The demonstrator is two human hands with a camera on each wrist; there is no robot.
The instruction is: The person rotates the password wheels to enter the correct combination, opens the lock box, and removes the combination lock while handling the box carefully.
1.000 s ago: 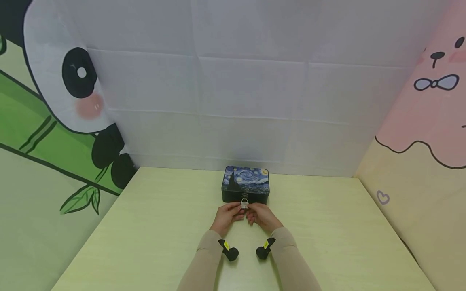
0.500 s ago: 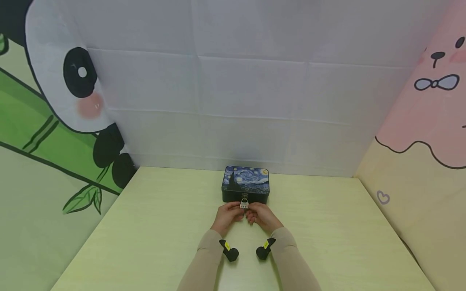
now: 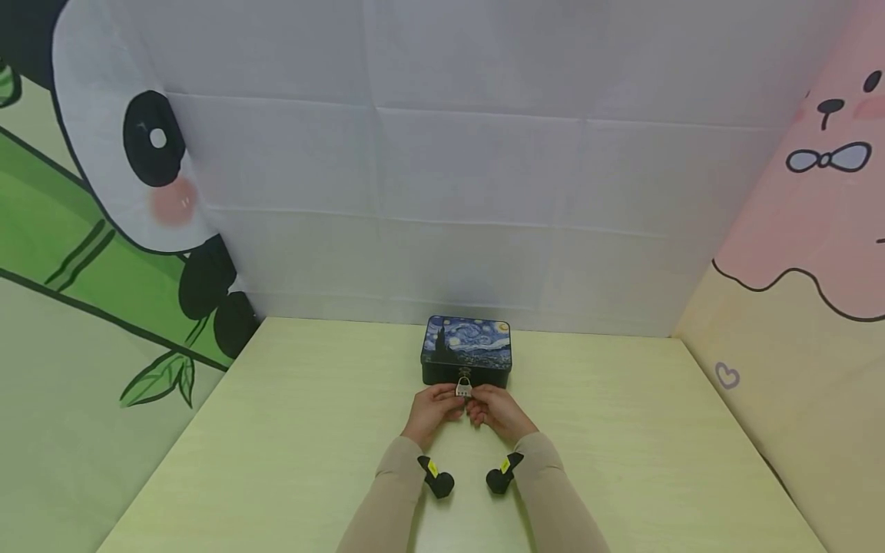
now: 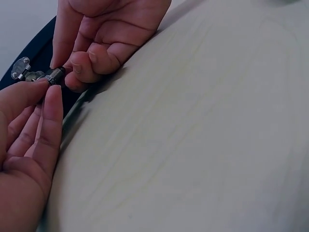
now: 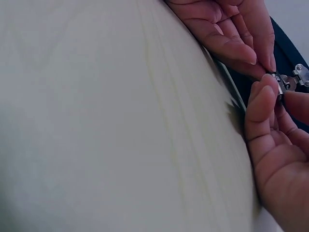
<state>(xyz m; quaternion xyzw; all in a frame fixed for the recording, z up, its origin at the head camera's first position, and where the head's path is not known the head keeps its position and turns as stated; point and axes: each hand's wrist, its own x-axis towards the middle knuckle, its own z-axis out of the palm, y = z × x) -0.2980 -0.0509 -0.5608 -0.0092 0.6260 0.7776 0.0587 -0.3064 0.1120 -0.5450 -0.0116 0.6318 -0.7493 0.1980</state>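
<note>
A small silver combination padlock hangs by its shackle at the front latch of a dark tin box with a swirling blue night-sky picture on its lid. The lid is down. My left hand pinches the padlock from the left between thumb and finger. From the other side, my right hand grips it with its fingertips, the remaining fingers curled below. In the left wrist view the padlock's number wheels show between the two hands. The metal hasp stands just beyond them in the right wrist view.
The box stands near the back edge of a pale wooden table. A white sheet hangs behind it, with cartoon-printed panels on both sides. Black wrist cameras sit on both sleeves.
</note>
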